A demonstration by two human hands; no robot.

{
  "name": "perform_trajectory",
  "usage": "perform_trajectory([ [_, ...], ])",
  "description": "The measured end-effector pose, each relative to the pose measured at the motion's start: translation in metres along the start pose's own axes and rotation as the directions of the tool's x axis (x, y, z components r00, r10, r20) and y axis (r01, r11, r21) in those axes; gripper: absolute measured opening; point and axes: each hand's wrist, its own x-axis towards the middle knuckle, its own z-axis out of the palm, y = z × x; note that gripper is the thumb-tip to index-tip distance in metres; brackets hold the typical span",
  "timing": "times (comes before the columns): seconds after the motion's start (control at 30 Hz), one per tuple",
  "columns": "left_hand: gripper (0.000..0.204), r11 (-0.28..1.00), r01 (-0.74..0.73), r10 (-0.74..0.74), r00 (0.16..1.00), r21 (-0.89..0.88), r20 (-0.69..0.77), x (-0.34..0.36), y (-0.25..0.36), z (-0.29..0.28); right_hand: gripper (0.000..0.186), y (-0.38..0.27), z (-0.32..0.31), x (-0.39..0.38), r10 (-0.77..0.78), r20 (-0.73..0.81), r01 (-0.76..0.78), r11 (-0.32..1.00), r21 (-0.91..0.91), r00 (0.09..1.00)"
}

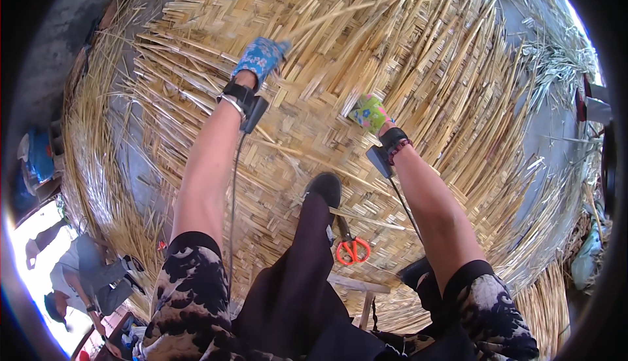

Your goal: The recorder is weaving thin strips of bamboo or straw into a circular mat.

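Note:
A large mat (307, 122) of flat, straw-coloured reed strips, woven in a zigzag pattern, lies beneath me. Loose strip ends stick out around its woven middle. My left hand (260, 61), in a blue flowered glove, is over the far part of the mat. Its fingers blur with motion but look closed on a long reed strip (333, 15), which slants up to the right. Nearer and to the right, my right hand (369, 113), in a green flowered glove, is low at the weave beside some strip ends. Its fingers are mostly hidden.
Orange-handled scissors (353, 251) lie on the mat by my shoe (324, 189). A low wooden stool (358, 284) is beneath me. Loose reeds (98, 184) flank the mat at left, and greenish leaves (556, 66) lie at far right. Another person (91, 263) is at lower left.

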Motion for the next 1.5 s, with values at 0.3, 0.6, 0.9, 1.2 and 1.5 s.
perform_trajectory([
  [0.3, 0.012, -0.245, 0.014, -0.079, 0.996, -0.970, 0.035, -0.024, -0.076, 0.008, 0.027, 0.029, 0.016, -0.022, -0.554, 0.202, 0.470, 0.400, -0.787, 0.808],
  [0.6, 0.030, 0.113, -0.006, 0.053, 0.999, -0.994, 0.000, -0.037, -0.042, -0.034, 0.051, 0.009, 0.150, -0.069, -0.562, 0.661, 0.591, -0.339, -0.732, 0.498],
  [0.9, 0.060, 0.110, 0.118, 0.258, 0.955, -0.987, 0.143, -0.006, -0.027, -0.029, 0.019, 0.024, 0.150, -0.018, -0.621, 0.519, 0.590, -0.111, -0.800, 0.587],
  [1.2, 0.044, 0.942, -0.313, 0.315, 0.949, 0.122, 0.004, 0.026, -0.013, 0.004, 0.019, -0.001, 0.172, -0.066, -0.726, 0.178, 0.477, 0.230, -0.848, 0.665],
  [1.5, 0.045, 0.976, -0.212, 0.203, 0.967, 0.047, 0.156, 0.018, 0.012, -0.015, 0.021, 0.024, 0.147, -0.036, -0.544, 0.051, 0.547, 0.834, -0.070, 0.837],
])
